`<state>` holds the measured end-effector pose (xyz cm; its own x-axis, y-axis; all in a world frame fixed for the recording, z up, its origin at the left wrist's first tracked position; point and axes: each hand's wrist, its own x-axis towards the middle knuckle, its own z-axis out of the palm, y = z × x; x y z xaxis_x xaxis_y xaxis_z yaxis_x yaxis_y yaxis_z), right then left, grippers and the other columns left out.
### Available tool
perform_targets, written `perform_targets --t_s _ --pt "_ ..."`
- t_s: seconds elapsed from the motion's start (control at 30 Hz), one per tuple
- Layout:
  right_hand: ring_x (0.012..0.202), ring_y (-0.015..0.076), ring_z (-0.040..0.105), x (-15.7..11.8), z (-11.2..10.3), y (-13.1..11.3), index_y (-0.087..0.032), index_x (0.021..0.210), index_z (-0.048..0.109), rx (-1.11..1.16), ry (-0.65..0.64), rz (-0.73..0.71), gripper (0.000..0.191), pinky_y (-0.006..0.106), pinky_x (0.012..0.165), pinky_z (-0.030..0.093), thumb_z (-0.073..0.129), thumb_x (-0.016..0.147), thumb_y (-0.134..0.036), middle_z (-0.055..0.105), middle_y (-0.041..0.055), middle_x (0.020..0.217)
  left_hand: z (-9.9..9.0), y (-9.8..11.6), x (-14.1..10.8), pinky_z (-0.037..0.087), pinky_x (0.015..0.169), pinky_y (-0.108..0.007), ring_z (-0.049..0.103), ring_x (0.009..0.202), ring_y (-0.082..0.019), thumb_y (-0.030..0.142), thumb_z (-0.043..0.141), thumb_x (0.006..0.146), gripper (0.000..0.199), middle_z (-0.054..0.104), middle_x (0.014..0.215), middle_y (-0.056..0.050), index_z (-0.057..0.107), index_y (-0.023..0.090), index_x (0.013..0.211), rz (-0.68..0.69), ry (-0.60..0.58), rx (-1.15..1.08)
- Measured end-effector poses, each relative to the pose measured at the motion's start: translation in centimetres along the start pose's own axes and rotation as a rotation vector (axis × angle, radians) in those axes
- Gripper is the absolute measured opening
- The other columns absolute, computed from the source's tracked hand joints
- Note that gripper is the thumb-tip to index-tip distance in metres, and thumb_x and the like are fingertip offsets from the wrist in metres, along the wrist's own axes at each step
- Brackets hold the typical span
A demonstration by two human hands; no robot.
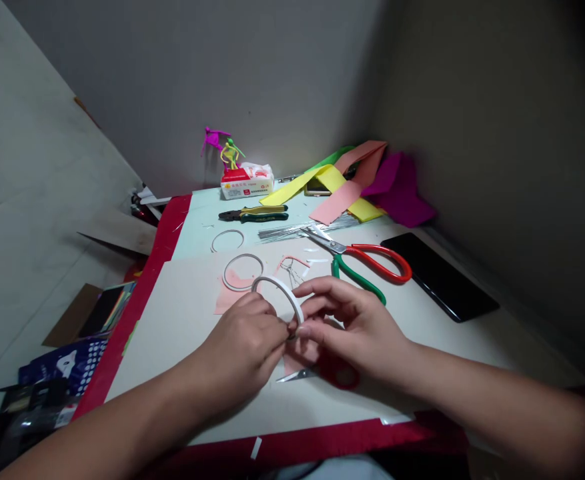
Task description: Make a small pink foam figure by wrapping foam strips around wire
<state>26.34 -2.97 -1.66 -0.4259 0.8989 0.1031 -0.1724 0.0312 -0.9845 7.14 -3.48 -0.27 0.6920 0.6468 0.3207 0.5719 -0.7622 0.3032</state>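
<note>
A white ring, like a roll of narrow tape (283, 288), is held upright between my hands above the table. My left hand (249, 333) has its fingers curled closed at the ring's lower left side. With thumb and fingers, my right hand (347, 320) pinches the ring's right edge. Two more thin rings lie behind: one ring (243, 272) on a pink sheet (225, 300), and another ring (228, 240) farther back. Beneath my right hand are small red-handled scissors (339, 373), partly hidden. A twisted wire piece with a pink strip (295, 267) lies beyond my fingers.
Large scissors with red and green handles (357, 257) lie open near a black phone (442, 277). Behind are pliers (255, 213), thin wires (292, 231), a tissue pack (247, 183), small figures (229, 153), and yellow, pink and purple strips (352, 187). Red tape (122, 333) edges the table.
</note>
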Motion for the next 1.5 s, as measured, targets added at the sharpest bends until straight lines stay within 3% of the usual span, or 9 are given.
perform_targets --t_s 0.17,0.47,0.6,0.73,0.83,0.97,1.17,1.3,1.5 --pt "0.068 0.0111 0.066 0.1 -0.1 0.1 -0.017 0.098 0.063 0.027 0.025 -0.014 0.022 0.021 0.058 0.055 0.071 0.077 -0.016 0.069 0.0033 0.085 0.2 -0.4 -0.3 0.045 0.073 -0.037 0.057 0.075 -0.02 0.009 0.048 0.088 0.021 0.068 0.076 -0.008 0.067 0.015 0.088 0.047 -0.016 0.071" --pt "0.049 0.0059 0.055 1.3 -1.8 0.1 -0.015 0.097 0.062 0.343 0.172 0.273 0.031 0.017 0.048 0.047 0.077 0.072 -0.026 0.064 -0.0013 0.069 -0.2 0.0 -0.8 0.051 0.086 -0.041 0.063 0.097 -0.023 0.001 0.056 0.08 0.037 0.07 0.104 -0.013 0.06 0.013 0.115 0.097 0.139 -0.016" --pt "0.048 0.0075 0.056 1.1 -2.1 0.0 -0.019 0.098 0.064 0.205 0.143 0.185 0.022 0.02 0.045 0.047 0.071 0.079 -0.028 0.065 -0.0009 0.075 -1.0 0.2 -1.0 0.049 0.095 -0.047 0.057 0.116 -0.03 -0.001 0.064 0.072 0.05 0.06 0.13 -0.017 0.061 0.015 0.119 0.12 0.362 0.057" --pt "0.055 0.0118 0.061 0.7 -2.1 -0.2 -0.021 0.096 0.066 -0.048 0.155 0.022 0.015 0.024 0.05 0.052 0.067 0.082 -0.027 0.066 0.0011 0.078 -2.2 -0.1 -0.6 0.048 0.096 -0.049 0.058 0.115 -0.029 0.004 0.067 0.072 0.05 0.063 0.128 -0.011 0.064 0.021 0.12 -0.096 0.478 -0.007" --pt "0.069 0.0146 0.065 0.6 -2.1 -0.2 -0.022 0.094 0.067 -0.157 0.185 -0.054 0.012 0.024 0.057 0.054 0.067 0.082 -0.024 0.068 0.0031 0.085 -3.2 -0.5 -0.2 0.053 0.089 -0.043 0.063 0.107 -0.027 0.015 0.064 0.08 0.035 0.071 0.114 -0.009 0.069 0.021 0.115 -0.36 0.338 -0.314" --pt "0.053 0.0115 0.06 0.8 -2.2 0.1 -0.023 0.097 0.063 -0.065 0.13 0.004 0.012 0.024 0.045 0.051 0.063 0.086 -0.028 0.065 0.0014 0.084 -3.7 -0.6 -0.1 0.057 0.077 -0.032 0.07 0.09 -0.023 0.026 0.063 0.085 0.018 0.077 0.098 -0.005 0.078 0.024 0.093 -0.599 0.113 -0.677" --pt "0.1 0.0197 0.061 0.5 -2.1 0.0 -0.025 0.114 0.064 -0.484 0.261 -0.401 0.03 0.034 0.081 0.054 0.059 0.086 -0.014 0.061 0.0082 0.116 -3.1 0.3 0.2 0.057 0.07 -0.032 0.072 0.076 -0.023 0.025 0.072 0.075 0.013 0.079 0.082 -0.003 0.08 0.023 0.085 -0.647 0.1 -0.629" --pt "0.103 0.0219 0.06 -0.1 -1.5 -0.4 -0.025 0.122 0.06 -0.654 0.152 -0.61 0.04 0.039 0.085 0.054 0.059 0.085 -0.011 0.062 0.0104 0.112 -2.1 1.1 0.5 0.055 0.068 -0.031 0.07 0.074 -0.022 0.027 0.07 0.077 0.012 0.078 0.082 -0.004 0.079 0.021 0.08 -0.569 0.095 -0.531" --pt "0.092 0.0199 0.064 -0.2 -1.1 -0.1 -0.021 0.112 0.063 -0.644 0.17 -0.685 0.032 0.038 0.079 0.055 0.066 0.082 -0.009 0.07 0.0089 0.098 -0.8 1.8 0.8 0.046 0.056 -0.023 0.058 0.056 -0.013 0.025 0.067 0.08 0.018 0.067 0.059 0.0 0.073 0.016 0.066 -0.522 0.034 -0.453"
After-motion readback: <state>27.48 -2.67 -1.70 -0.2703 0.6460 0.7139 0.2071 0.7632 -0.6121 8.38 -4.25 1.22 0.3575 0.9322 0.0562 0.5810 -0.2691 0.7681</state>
